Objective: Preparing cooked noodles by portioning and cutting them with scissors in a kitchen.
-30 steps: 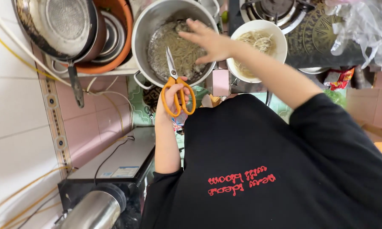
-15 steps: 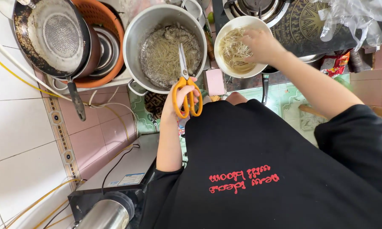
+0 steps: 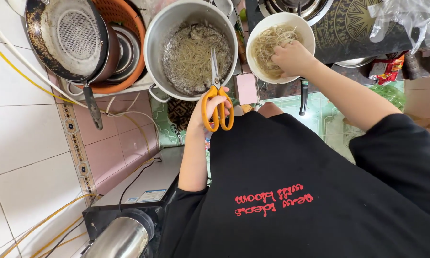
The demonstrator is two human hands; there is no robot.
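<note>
Fingers of the right hand (image 3: 291,58) pinch noodles (image 3: 271,44) in the bowl (image 3: 304,29), top centre; left hand (image 3: 210,107) grips scissors (image 3: 216,100) over the pot (image 3: 153,33). Best lift small clumps.

Left hand (image 3: 210,107) grips scissors (image 3: 216,102); right hand (image 3: 291,57) in bowl (image 3: 303,28).

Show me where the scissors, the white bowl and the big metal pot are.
scissors (image 3: 217,107): head view, on the orange handles.
white bowl (image 3: 258,33): head view, on its left rim.
metal pot (image 3: 153,36): head view, on its left inner wall.
</note>
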